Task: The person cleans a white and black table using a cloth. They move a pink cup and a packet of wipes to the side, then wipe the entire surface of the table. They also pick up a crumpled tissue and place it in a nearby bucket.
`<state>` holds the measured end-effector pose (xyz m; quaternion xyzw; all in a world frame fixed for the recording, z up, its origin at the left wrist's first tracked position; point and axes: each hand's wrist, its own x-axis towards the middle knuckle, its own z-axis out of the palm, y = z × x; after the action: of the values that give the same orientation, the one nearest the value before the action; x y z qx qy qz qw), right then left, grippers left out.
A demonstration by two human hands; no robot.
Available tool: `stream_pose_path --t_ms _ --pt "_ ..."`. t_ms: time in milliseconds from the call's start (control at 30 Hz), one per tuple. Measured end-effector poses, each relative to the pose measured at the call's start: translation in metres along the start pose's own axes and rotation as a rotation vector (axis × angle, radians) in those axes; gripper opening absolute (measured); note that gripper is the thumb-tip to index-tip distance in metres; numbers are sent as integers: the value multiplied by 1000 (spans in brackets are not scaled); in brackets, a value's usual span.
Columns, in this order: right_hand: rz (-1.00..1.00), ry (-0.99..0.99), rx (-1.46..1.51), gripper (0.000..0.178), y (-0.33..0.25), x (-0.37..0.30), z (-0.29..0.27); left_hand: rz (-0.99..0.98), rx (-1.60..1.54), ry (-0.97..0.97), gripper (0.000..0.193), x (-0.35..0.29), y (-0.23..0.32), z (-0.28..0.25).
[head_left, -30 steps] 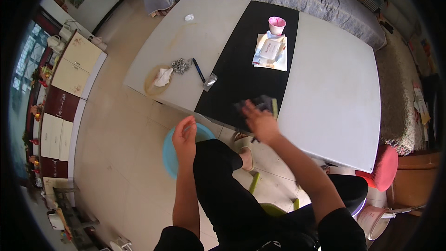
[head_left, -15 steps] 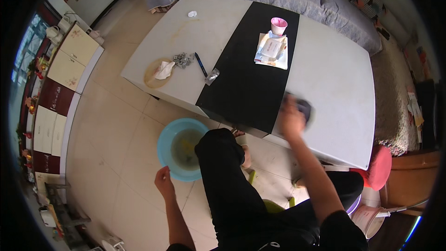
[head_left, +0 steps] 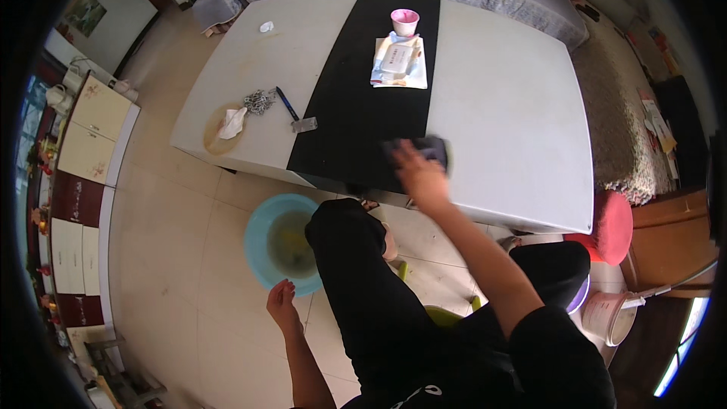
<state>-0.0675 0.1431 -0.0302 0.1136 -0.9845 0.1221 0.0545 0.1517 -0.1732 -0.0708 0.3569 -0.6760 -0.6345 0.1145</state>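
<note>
A: The big table point(head_left: 515, 121) spreads beneath and beyond your right hand point(head_left: 421, 180). You'd do best to press evenly through a flat palm, easing over the edge of the black strip point(head_left: 344, 136) in slow, overlapping strokes.

B: Just ahead of your left hand point(head_left: 282, 299) sits the blue basin point(head_left: 254, 246). Those fingers curl loosely; whether you hold anything inside them, I can't tell.

A: And the dark cloth point(head_left: 438, 150)? It's right under your right hand's draped fingers, blurred; I can't tell if you grip it or only press.

B: Smallest, the pen point(head_left: 288, 104) lies ahead and left of that hand, well apart.
</note>
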Motion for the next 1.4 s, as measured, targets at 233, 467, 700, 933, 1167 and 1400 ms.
stream_pose_path --t_ms 233,467,700,933,1167,1400 --pt "643 148 -69 41 175 -107 -51 73 191 -87 14 3 -50 -32" --pt "490 -51 -114 41 93 -60 -24 -58 183 -41 15 -37 -74 -55" --pt "35 104 53 24 -41 13 20 -47 240 -59 17 -43 -70 -59" --pt "-278 -275 246 43 -138 66 25 -202 272 -77 16 -46 -74 -43" --pt "-160 -297 165 49 -37 21 0 -215 472 -197 22 -11 -99 -58" --pt "625 221 -54 42 295 -79 -44 -677 631 -259 31 -90 -214 -100"
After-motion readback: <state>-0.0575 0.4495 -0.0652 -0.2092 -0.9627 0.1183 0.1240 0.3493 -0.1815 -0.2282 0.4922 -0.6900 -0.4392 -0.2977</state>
